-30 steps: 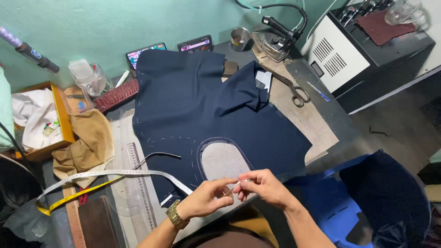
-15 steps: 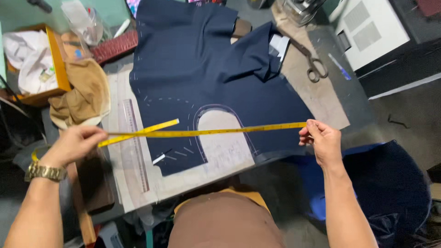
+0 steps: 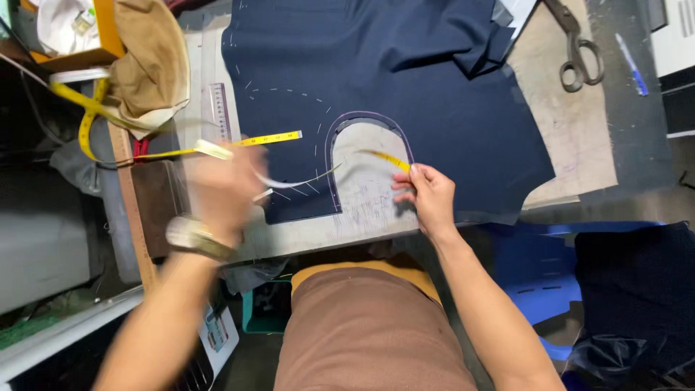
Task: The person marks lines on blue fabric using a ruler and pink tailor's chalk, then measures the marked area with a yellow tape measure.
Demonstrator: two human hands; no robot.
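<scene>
The right hand [image 3: 428, 197] pinches a yellow tape measure [image 3: 271, 137] at the edge of the arched cut-out in the navy fabric [image 3: 405, 80]. The left hand [image 3: 221, 190], blurred, holds the tape near the fabric's left edge. Scissors [image 3: 575, 47] lie on the table [image 3: 572, 137].

hands: two, left hand [image 3: 221, 190] and right hand [image 3: 428, 197] | yellow tape measure [image 3: 271, 137]: one | dark blue cloth [image 3: 405, 80]: one | scissors [image 3: 575, 45]: one | blue pen [image 3: 632, 64]: one | clear ruler [image 3: 219, 110]: one
</scene>
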